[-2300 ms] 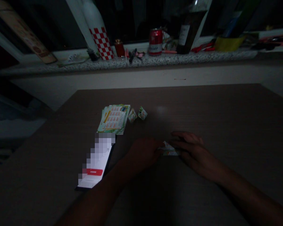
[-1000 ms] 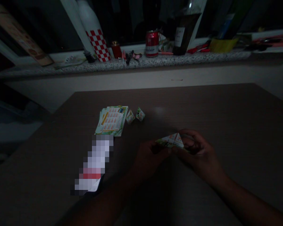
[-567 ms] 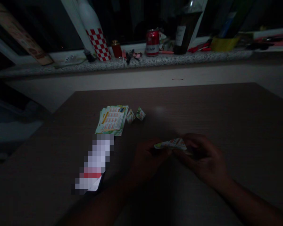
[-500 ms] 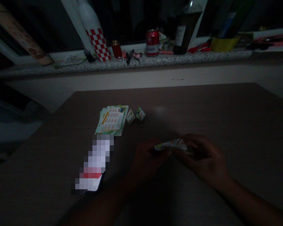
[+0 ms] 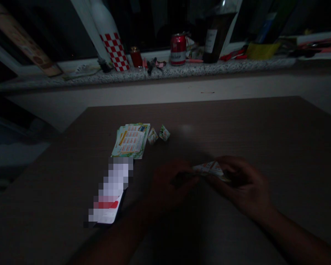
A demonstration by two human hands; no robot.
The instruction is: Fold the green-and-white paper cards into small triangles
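Observation:
A small folded paper [image 5: 210, 168], printed in white, red and green, is held above the table between my two hands. My right hand [image 5: 244, 184] grips its right side, thumb below and fingers behind. My left hand [image 5: 171, 186] pinches its left end between thumb and fingers; deep shadow hides part of that grip. Farther off to the left lies a stack of printed paper sheets [image 5: 131, 140], green-edged with rows of red print. Beside the stack sit two small folded paper pieces, one [image 5: 152, 136] close to its edge and the other [image 5: 164, 133] just right of it.
A lit phone [image 5: 110, 198], its screen blurred, lies left of my left forearm. Behind the dark wooden table [image 5: 237, 121], a granite sill [image 5: 160, 71] carries a red can [image 5: 178, 49], a red-and-white checked bottle [image 5: 114, 46], a dark bottle [image 5: 213, 40] and a yellow item [image 5: 263, 50].
The folded paper has shifted slightly right, and less of its left end shows. My left hand has moved a little left, with its fingers now nearer the paper's end.

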